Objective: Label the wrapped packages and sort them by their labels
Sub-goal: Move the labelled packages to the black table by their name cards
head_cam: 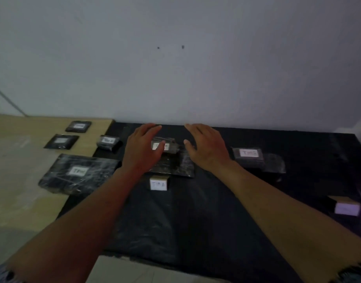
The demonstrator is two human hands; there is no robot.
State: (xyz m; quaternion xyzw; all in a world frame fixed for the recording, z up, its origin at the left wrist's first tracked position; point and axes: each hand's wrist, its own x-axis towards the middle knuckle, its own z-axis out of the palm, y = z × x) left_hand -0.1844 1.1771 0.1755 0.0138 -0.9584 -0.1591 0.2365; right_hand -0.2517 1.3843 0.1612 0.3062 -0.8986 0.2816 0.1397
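Your left hand (143,147) and right hand (206,145) are both spread with relaxed fingers, gripping nothing, on either side of a small black wrapped package (165,145). It lies on a flatter wrapped package (175,165) at the middle of the dark surface (196,211). A loose white label (158,184) sits just in front. A large labelled package (79,173) lies at the left.

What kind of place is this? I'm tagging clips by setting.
Probably a plain indoor room used as a makeshift packing spot, not a warehouse: a bare wall, a table partly covered by black sheeting, and labelled black packages laid out in groups.
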